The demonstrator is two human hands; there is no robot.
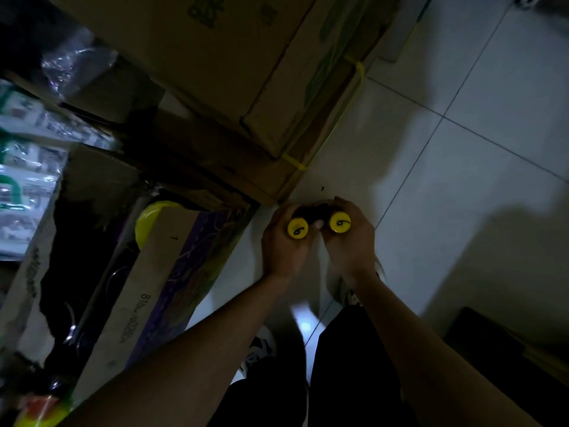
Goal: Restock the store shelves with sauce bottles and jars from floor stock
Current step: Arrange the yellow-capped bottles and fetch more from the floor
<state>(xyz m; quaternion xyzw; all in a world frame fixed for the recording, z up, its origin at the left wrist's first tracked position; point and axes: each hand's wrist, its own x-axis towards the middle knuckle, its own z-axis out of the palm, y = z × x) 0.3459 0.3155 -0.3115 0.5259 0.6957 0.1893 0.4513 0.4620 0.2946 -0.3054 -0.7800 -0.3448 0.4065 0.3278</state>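
Yellow screw caps, each with a handwritten numeral that reads as 6 or 9, top two dark sauce bottles held side by side just below the near corner of a strapped cardboard box (215, 87). The left bottle (297, 228) is in the left hand (281, 248), and the right bottle (339, 222) is in the right hand (352, 245). The fingers (354, 211) of both hands are curled round the upper part of the bottles, so each hand wraps its own bottle.

The caps face the camera, so each bottle's long axis runs straight away from the viewer, down toward the floor (462, 180). The bodies are mostly hidden behind hands and caps. The caps sit near each other without touching, and a fingertip shows between them.

Left of the box corner and lower in the view lies an open carton (160, 272) with a purple printed side. One more yellow lid (154, 223) shows inside it, likely further stock. Farther left of the box are pale packets (27, 167) with green print. Right of the box the floor is pale tile.

No shelf is in view. The bottles appear already picked up and upright, so the next move would probably be to raise them and turn toward the shelving. They should stay vertical and apart so they do not knock together.
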